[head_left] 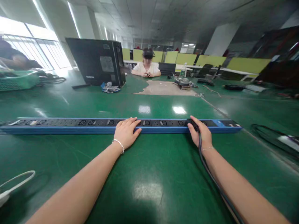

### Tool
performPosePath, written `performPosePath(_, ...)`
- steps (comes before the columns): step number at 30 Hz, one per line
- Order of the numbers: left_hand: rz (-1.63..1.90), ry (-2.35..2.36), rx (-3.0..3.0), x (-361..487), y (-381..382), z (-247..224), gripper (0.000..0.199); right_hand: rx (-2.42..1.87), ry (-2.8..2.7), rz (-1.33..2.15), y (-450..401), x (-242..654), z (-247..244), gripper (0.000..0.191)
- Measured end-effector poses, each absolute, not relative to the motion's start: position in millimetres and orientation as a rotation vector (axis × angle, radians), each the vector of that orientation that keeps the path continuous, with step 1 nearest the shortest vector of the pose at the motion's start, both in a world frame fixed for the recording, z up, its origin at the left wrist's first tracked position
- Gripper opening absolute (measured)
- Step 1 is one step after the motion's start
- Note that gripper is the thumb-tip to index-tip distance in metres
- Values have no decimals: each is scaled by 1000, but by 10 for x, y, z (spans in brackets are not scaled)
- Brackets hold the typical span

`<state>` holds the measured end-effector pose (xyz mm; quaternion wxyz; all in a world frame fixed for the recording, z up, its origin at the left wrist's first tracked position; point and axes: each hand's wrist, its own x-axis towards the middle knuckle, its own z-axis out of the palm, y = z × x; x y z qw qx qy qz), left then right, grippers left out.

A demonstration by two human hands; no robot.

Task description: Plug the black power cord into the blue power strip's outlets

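Note:
A long blue power strip with a black socket face lies crosswise on the green tabletop. My left hand rests on it near the middle, fingers laid flat over the sockets and thumb apart at the front edge. Toward the strip's right end, my right hand is closed round a black plug, which sits at the socket face. Whether the plug is fully seated cannot be made out. Its black cord runs down along my right forearm to the bottom edge.
A black computer case stands at the back left, with gloves beside it. Across the table sits a person; another is at far left by a green basket. Dark cables lie right, a white cable lower left.

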<state>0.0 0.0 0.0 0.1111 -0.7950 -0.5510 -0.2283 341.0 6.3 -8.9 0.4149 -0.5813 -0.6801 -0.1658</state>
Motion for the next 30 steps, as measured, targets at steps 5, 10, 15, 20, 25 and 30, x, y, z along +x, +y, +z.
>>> performPosePath(5, -707, -1637, -2329, 4, -4, -1, 38, -1494, -1736, -428, 52, 3427, -60, 33)
performPosePath(10, -692, -1628, -2332, 5, -3, 3, 38, -1559, -1722, -498, 60, 3395, -39, 32)
performPosePath(15, -685, -1631, -2333, 1, -1, 10, 38, -1595, -1720, -398, 18, 3362, -16, 35)
performPosePath(20, -709, -1631, -2339, 3, 0, 3, 38, -1613, -1658, -272, 37, 3369, -65, 42)
performPosePath(25, -720, -1636, -2335, 5, 0, 1, 38, -1569, -1598, -167, 105, 3388, -67, 40)
performPosePath(30, -719, -1638, -2339, 9, -3, 5, 38, -1492, -1297, -102, 56, 3287, 75, 40)
